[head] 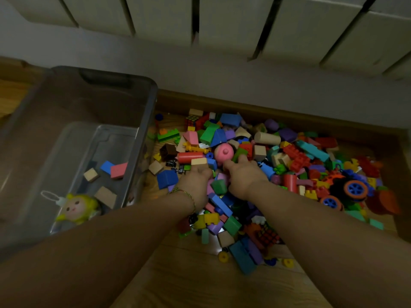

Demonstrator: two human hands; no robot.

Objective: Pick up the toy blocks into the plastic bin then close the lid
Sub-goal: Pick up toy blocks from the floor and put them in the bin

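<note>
We see bright toy blocks (266,152) heaped beside the smoky bin (145,112), our left hand (195,181) and right hand (244,177) among them, fingers' hold unclear.

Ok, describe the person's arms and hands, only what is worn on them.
The left forearm and right forearm are bare, no sleeves in view. The left hand and right hand are ungloved. A thin bracelet, gold-coloured with a green strand, circles the left wrist. The right wrist carries nothing, and no rings can be made out.
</note>
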